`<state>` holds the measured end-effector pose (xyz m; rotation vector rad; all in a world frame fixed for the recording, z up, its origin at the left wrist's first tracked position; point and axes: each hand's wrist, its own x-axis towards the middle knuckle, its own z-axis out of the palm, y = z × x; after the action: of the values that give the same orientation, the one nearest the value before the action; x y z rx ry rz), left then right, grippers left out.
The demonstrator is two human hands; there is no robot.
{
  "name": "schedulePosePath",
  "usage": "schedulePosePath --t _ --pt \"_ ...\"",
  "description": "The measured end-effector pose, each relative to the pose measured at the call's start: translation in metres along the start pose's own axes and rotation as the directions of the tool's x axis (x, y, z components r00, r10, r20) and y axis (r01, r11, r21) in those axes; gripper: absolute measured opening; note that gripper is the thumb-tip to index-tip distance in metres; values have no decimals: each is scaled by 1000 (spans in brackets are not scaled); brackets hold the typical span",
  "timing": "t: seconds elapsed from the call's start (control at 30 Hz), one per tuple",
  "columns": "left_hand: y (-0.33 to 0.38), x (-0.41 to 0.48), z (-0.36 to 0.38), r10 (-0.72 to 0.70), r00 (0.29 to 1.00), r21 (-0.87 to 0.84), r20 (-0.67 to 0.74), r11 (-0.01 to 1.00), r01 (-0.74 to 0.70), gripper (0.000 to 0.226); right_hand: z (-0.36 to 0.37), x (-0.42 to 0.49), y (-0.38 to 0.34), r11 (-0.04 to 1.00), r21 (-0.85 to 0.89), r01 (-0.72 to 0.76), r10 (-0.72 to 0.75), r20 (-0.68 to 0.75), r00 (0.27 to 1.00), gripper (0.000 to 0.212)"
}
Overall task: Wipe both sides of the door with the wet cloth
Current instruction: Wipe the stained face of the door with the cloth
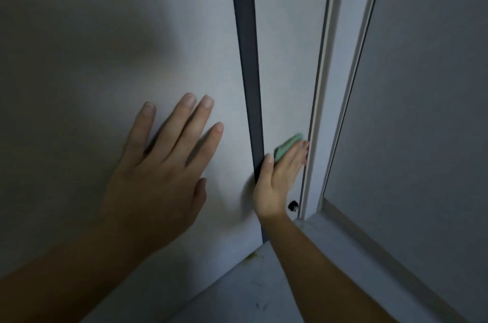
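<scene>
The fingers (295, 155) of the right hand (277, 177) lay straight and close together, pressing a green cloth (286, 145) flat against a pale panel, with nothing curled round it. The cloth showed just past the fingertips and beside the thumb, which stretched out to touch the dark vertical strip (248, 58) on that side. On the fingers' other side, just beside the little finger, ran the white frame (324, 85). Below the wrist, near the foot of the frame, sat a small black knob (293, 206) (too small to tell what it was).

The fingers (184, 122) of the left hand (158, 174) were straight and spread, palm flat against the broad face of the door (105, 45), holding nothing. The dark strip stood between this hand and the right one, just beyond the left forefinger. Below both forearms lay a grey floor (264, 296), with a faint yellowish smear (254, 256) by the door's bottom corner.
</scene>
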<state>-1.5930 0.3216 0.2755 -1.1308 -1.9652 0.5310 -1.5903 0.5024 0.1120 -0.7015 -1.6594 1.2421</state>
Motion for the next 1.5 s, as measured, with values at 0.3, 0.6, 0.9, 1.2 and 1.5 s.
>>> schedulePosePath --t 0.3,0.6,0.9,1.2,1.5 --pt "10 -15 16 3 999 -27 -33 1000 -4 71 20 -45 -37 971 -56 234 -228 97 969 71" --pt "9 -15 17 14 999 -11 -45 1000 -15 74 9 -6 -40 902 -123 413 -410 52 911 67" --pt "14 -15 22 3 997 -37 -74 999 -6 71 14 -35 27 985 -107 136 -132 43 990 77" --pt "16 -15 22 -9 998 -64 -60 998 5 73 1 -23 46 821 316 -476 484 57 873 85" --pt "15 -16 25 2 998 -39 -62 999 -5 75 16 -96 36 993 71 -93 80 173 982 77"
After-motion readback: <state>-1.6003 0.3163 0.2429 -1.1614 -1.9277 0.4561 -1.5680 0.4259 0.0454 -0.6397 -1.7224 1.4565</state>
